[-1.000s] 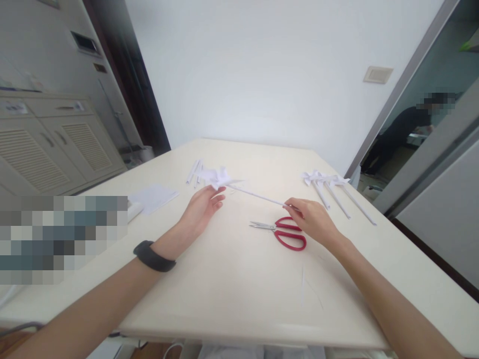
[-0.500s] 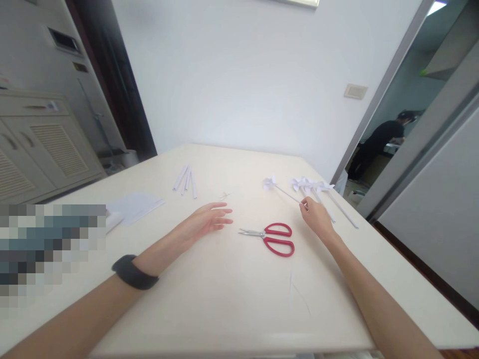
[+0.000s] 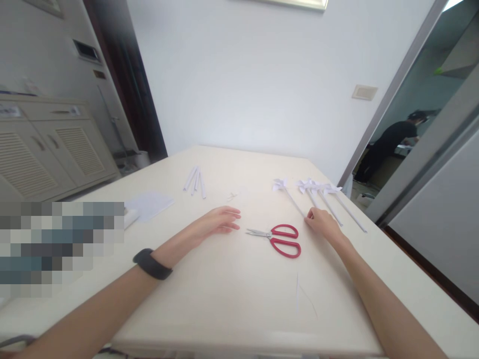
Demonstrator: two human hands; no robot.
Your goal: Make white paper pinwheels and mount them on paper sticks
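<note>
My right hand pinches the lower end of a white paper pinwheel's stick; its vaned head points away from me, at the left of the other pinwheels. Several similar paper pinwheels lie side by side just beyond that hand. My left hand hovers over or rests on the table with fingers stretched out and nothing in them. Between my hands lie scissors with red handles, their blades slightly apart and pointing left.
Several rolled paper sticks lie at the back left, near a stack of white paper sheets. Small scraps sit mid-table, and thin strips near the front edge. A person in dark clothes bends over in the far room.
My right hand has lowered the pinwheel toward the table and come slightly nearer to me. The left hand stays stretched out. The whole view has shifted a little.
</note>
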